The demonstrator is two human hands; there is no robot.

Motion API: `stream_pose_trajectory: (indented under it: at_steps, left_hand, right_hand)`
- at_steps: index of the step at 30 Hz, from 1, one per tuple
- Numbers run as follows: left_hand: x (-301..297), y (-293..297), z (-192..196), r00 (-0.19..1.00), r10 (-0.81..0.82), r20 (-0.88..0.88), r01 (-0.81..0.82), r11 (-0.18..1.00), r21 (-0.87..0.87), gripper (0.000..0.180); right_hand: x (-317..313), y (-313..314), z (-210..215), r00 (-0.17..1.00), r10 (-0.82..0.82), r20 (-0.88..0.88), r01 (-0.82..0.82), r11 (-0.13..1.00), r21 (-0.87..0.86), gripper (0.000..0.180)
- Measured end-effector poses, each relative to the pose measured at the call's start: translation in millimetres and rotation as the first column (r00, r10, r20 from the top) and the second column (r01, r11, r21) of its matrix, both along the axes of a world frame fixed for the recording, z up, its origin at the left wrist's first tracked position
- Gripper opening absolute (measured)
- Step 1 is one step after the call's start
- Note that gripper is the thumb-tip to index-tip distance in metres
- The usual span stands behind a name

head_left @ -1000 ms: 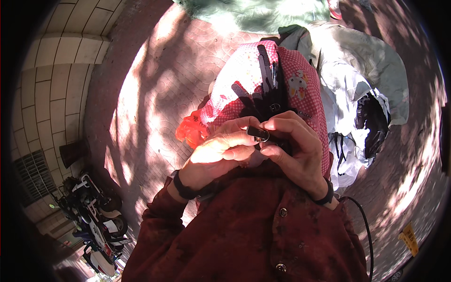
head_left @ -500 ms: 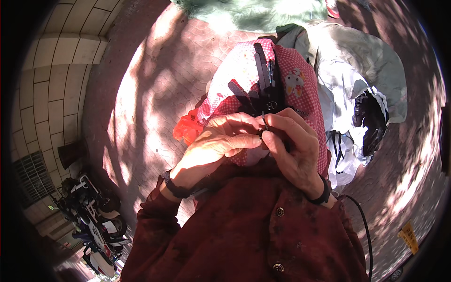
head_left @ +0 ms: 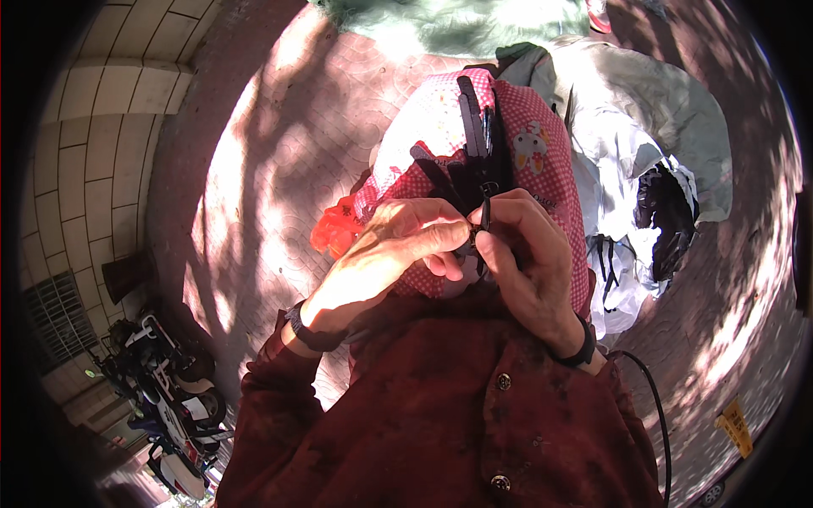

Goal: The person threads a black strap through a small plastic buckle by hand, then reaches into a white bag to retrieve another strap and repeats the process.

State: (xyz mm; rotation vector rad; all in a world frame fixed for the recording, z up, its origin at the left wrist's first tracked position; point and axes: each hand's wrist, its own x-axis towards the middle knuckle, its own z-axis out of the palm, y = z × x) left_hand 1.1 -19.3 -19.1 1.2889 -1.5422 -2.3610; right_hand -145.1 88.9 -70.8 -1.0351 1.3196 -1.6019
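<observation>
Over my lap lies a pink-and-white checked cloth (head_left: pixel 423 106) with a rabbit print, and on it rests a bundle of black straps (head_left: pixel 474 127). My left hand (head_left: pixel 389 241) is closed, thumb against fingers, at a thin black strap (head_left: pixel 486 212) with a small dark fitting on it. From the other side my right hand (head_left: pixel 533 262) pinches the same strap between thumb and forefinger. Fingertips of both hands almost meet there, and they partly cover the fitting, so its exact kind is unclear. The strap's upper part stands up above the right fingertips.
An orange-red plastic bag (head_left: pixel 337 227) is beside my left wrist. To the right are white plastic bags (head_left: pixel 622 169) holding black items and a pale grey-green sheet (head_left: pixel 677 102). A green sheet (head_left: pixel 457 30) lies ahead. Motorcycles (head_left: pixel 169 398) stand by the tiled wall (head_left: pixel 89 169) at left.
The thin strap now shows more length above and below my fingertips. My left fingers have shifted slightly, with the lower ones dropping below the thumb. Both hands stay together over the cloth.
</observation>
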Motion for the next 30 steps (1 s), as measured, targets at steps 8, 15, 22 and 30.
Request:
stream_pose_trajectory:
  at_steps: [8,15,22,30]
  left_hand:
    - [-0.4,4.3,-2.4,0.999,0.038,0.038,-0.035,0.996,-0.079,0.021]
    - [-2.7,6.3,-3.4,0.995,0.089,0.033,-0.087,0.994,-0.069,0.016]
    - [-3.0,5.0,-2.3,0.995,0.099,-0.013,-0.099,0.99,-0.098,0.014]
    - [-13.6,8.1,5.6,0.993,0.085,0.079,-0.061,0.962,-0.266,0.015]
  right_hand:
    - [-3.9,-3.6,-9.0,1.0,-0.017,-0.025,0.015,0.998,-0.062,0.014]
    - [-0.3,-1.2,3.5,0.938,-0.063,0.34,0.032,0.995,0.094,0.009]
    - [-4.7,-1.5,1.4,0.907,-0.058,0.418,0.023,0.996,0.088,0.005]
    - [-4.4,-5.1,-4.6,0.894,0.0,0.449,0.001,1.0,-0.003,0.006]
